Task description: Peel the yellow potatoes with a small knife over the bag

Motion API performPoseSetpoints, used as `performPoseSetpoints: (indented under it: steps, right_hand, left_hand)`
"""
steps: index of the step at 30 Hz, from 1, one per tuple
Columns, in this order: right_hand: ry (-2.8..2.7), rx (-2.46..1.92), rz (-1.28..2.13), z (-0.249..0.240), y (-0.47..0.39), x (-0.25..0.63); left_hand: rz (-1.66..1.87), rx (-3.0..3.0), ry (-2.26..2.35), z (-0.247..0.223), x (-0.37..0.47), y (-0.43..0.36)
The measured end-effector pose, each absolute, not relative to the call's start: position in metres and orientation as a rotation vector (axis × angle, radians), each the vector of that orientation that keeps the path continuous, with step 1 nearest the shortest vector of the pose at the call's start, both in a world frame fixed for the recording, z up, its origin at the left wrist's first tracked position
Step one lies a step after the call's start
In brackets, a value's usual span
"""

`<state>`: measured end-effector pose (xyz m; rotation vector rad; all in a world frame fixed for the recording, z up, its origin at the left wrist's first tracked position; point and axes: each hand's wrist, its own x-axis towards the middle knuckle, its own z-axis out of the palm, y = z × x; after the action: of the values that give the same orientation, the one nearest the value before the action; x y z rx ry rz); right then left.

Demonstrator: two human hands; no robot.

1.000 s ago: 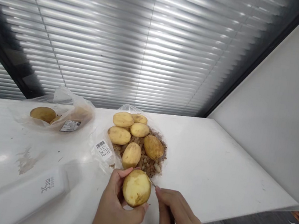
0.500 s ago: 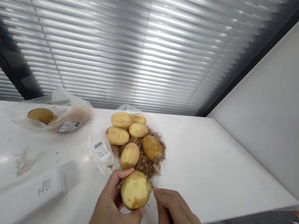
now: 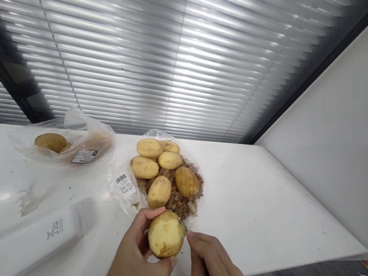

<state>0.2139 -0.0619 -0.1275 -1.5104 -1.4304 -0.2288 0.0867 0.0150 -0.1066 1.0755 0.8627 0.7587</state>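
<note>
My left hand (image 3: 140, 255) is closed around a partly peeled potato (image 3: 166, 236), its pale flesh bare in front and brown skin still around the top and bottom. At the potato's right edge, a loose strip of potato skin (image 3: 183, 227) sticks out. My right hand (image 3: 220, 271) pinches the end of that strip between thumb and forefinger, close against the potato. Just beyond, several potatoes (image 3: 160, 192) lie on a heap of brown peelings (image 3: 179, 203), spread over a clear plastic bag (image 3: 120, 165) with a price label.
To the left, another plastic bag (image 3: 102, 138) holds potatoes. A white power bank (image 3: 29, 239) lies at the near left of the white table (image 3: 246, 201). Window blinds (image 3: 194, 66) stand behind the table, and a white wall (image 3: 340, 146) rises on the right.
My right hand has shifted slightly left, and the skin strip now sits closer to the potato. The potato stays in my left hand, almost unmoved.
</note>
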Motion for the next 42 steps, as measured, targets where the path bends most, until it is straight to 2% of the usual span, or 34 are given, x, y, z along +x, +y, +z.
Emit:
performPoseSetpoints:
  steps: [7, 19, 28, 35, 42]
  right_hand:
    - [-1.489, -1.517, -0.367, -0.102, -0.055, 0.210]
    - [-1.276, -1.568, -0.126, -0.119, -0.047, 0.216]
    - [-0.930, -1.617, 0.504, -0.093, -0.039, 0.230]
    - [-0.840, -1.373, 1.078, -0.088, -0.024, 0.234]
    - [-1.000, -1.292, 1.224, -0.084, -0.021, 0.250]
  left_hand:
    - [0.809, 1.010, 0.914, -0.100, 0.087, 0.014]
    - [0.971, 0.905, 0.985, -0.101, 0.101, 0.008]
    - [0.945, 0.867, 0.971, -0.100, 0.097, 0.007]
    - [0.913, 0.888, 0.919, -0.100, 0.095, 0.008]
    - [0.883, 0.917, 0.915, -0.101, 0.092, 0.008]
